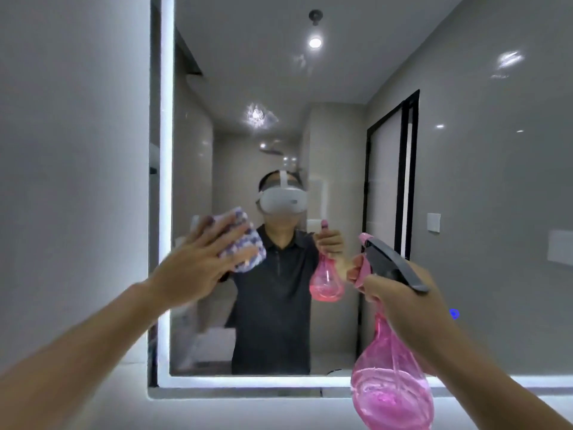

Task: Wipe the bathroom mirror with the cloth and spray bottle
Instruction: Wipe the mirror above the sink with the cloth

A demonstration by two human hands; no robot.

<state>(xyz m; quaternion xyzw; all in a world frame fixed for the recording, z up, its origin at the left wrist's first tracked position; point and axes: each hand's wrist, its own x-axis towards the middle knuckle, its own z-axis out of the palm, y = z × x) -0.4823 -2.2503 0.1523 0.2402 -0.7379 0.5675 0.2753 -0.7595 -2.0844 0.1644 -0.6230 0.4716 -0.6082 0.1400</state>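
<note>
Two hands are working at the mirror (pixel 341 125). Left hand (pixel 198 262), fingers spread flat, is pressing the checked cloth (pixel 245 243) against the glass at about nine o'clock. Right hand (pixel 400 302) is wrapping closed around the pink spray bottle (pixel 390 380) neck at about four o'clock, nozzle pointing toward the glass.

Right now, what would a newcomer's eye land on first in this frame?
The pink spray bottle in the right hand, low right, its nozzle aimed at the mirror. Next, the left hand spread flat, pressing a purple-and-white cloth to the glass left of centre. Then the glowing light strip along the mirror's left and bottom edges, and the reflected person wearing a white headset.
</note>
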